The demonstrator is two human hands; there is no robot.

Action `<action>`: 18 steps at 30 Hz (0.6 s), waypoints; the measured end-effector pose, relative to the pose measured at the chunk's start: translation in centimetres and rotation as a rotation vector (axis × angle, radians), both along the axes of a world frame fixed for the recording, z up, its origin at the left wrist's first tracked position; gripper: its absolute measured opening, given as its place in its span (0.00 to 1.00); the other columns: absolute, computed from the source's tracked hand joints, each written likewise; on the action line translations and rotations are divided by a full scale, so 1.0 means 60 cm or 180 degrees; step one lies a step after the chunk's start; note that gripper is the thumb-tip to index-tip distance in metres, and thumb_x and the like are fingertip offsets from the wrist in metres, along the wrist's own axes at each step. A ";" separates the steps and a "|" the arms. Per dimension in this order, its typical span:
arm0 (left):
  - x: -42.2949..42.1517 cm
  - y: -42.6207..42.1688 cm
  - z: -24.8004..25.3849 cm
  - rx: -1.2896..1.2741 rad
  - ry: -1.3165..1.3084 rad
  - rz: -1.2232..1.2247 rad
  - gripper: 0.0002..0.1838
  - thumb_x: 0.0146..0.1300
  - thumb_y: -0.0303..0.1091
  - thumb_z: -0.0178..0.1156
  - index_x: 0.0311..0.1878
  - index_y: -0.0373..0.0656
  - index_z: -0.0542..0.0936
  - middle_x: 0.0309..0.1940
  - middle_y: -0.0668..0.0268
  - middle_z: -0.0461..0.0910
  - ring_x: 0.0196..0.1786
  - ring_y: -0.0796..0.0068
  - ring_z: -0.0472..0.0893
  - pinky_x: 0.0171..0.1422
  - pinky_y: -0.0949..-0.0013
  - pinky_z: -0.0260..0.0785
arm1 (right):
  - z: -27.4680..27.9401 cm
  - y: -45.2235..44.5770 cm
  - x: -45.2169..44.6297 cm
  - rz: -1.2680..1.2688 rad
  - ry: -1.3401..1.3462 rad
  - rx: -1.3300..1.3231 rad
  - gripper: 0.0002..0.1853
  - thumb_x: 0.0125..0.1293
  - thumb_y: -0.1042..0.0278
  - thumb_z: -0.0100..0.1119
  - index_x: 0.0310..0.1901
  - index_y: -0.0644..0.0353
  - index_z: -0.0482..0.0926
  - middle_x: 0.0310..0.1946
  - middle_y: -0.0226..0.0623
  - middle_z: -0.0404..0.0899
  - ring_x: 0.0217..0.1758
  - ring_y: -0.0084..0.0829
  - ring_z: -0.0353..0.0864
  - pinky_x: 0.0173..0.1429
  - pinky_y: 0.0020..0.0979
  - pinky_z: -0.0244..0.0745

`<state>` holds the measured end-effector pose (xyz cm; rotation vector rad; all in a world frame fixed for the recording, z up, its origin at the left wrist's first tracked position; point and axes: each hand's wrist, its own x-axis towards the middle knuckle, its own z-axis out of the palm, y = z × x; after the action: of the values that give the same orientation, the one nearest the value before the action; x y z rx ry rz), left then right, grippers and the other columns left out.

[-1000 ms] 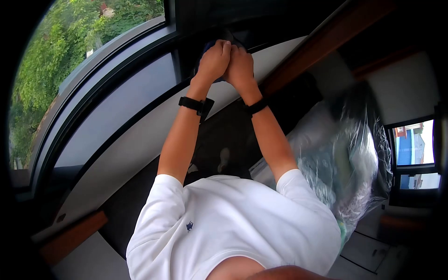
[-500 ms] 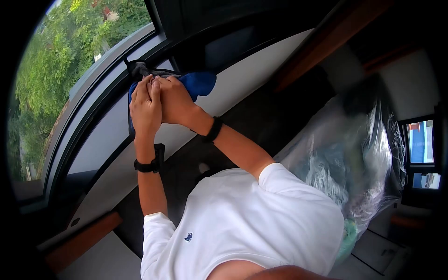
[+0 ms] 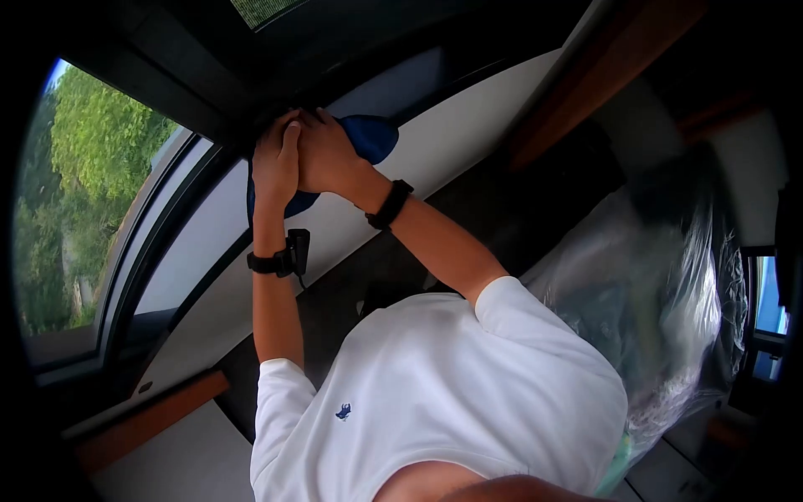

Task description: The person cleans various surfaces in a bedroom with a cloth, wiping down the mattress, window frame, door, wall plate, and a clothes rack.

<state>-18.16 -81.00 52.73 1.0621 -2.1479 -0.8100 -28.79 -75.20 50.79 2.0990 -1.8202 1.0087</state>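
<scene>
Both hands are pressed together over a blue cloth (image 3: pixel 370 139) at the dark window frame. My left hand (image 3: pixel 274 171) is closed, its fingers bent over the cloth and touching the other hand. My right hand (image 3: pixel 329 157) lies against it, also closed on the cloth. A blue flap sticks out to the right of the hands, and more blue shows below them. The fingertips and the cloth's far part are lost in shadow. Each wrist wears a black strap.
A window (image 3: pixel 104 192) with greenery outside is at the left, above a pale wall panel (image 3: pixel 477 125). Wooden trim (image 3: pixel 155 410) runs along the lower left. Something wrapped in clear plastic sheeting (image 3: pixel 669 335) stands at the right behind my arm.
My view has shifted, and a dark window post now crosses above the hands. Both hands have drawn closer together over the cloth, hiding its grey part.
</scene>
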 end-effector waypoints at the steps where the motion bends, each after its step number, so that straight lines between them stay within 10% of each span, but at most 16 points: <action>1: -0.017 0.004 0.003 -0.0063 0.0062 0.0208 0.21 0.74 0.45 0.44 0.58 0.50 0.81 0.58 0.58 0.80 0.60 0.55 0.77 0.69 0.61 0.64 | 0.001 -0.005 -0.013 0.0035 -0.0051 0.0058 0.26 0.56 0.55 0.62 0.52 0.66 0.80 0.53 0.52 0.79 0.63 0.48 0.74 0.70 0.54 0.62; 18: -0.203 0.033 0.044 0.0169 0.0944 0.0956 0.17 0.73 0.40 0.49 0.54 0.46 0.84 0.51 0.61 0.85 0.51 0.68 0.84 0.58 0.70 0.72 | 0.049 -0.019 -0.187 0.0481 -0.0528 -0.0112 0.16 0.52 0.63 0.64 0.41 0.63 0.81 0.39 0.47 0.82 0.49 0.45 0.81 0.66 0.47 0.71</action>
<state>-30.32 -79.03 55.36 1.1753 -1.6808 -0.8258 -40.00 -76.31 53.71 2.2190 -1.7212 1.2773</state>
